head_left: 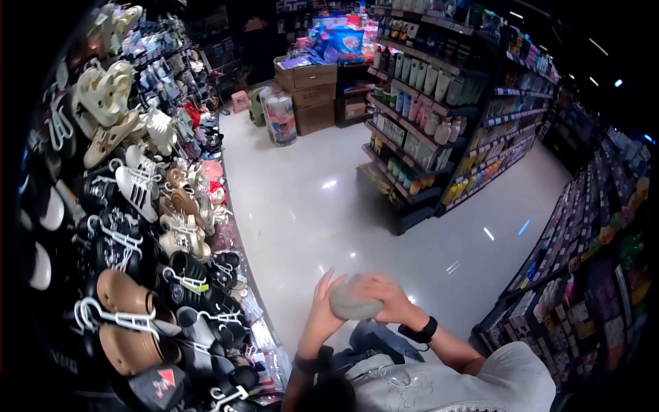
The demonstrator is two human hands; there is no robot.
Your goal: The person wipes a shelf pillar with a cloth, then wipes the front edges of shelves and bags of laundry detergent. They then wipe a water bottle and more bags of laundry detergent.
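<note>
Just in front of my body I hold a grey rounded object (353, 303) between both hands. Its surface looks smooth, and motion blur hides what kind of thing it is. My left hand (321, 307) presses against its left side, the fingers pointing up and partly straight. Over its top and right side curls my right hand (390, 299), its fingers smeared by motion. A dark band (420, 331) circles my right wrist. Closest on the left is a rack with brown clogs (127, 292) on a white hanger (113, 316), apart from my hands.
Shoes on hangers, such as white striped sneakers (137, 189), crowd the left side. Ahead stand stacked cardboard boxes (312, 96) and a clear cylinder of colourful items (280, 118). A shelf unit of bottles (419, 110) juts into the pale floor (309, 206). More shelves (570, 240) line the right.
</note>
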